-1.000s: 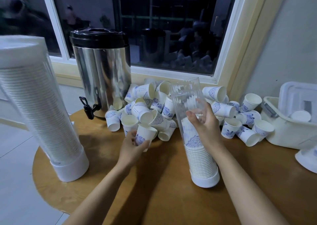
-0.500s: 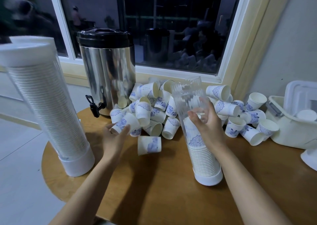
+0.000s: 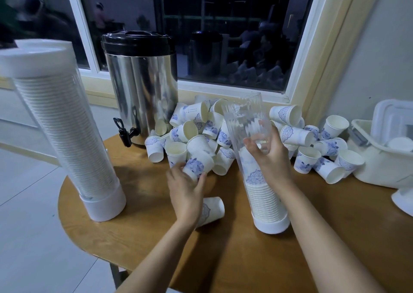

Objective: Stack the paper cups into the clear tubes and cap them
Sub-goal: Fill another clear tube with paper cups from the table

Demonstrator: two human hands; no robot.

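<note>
Head view: left hand at frame centre, fingers curled round blue-patterned cup at front edge of pile. Right hand right of centre, fingers and thumb wrapped round upright tube at mid-height. Tube stands on desk in white base, lower part filled with stacked cups, top open. On its side under left wrist: loose cup. At left of frame, full tube, capped, leaning. Behind pile, urn; at right edge, bin.
</note>
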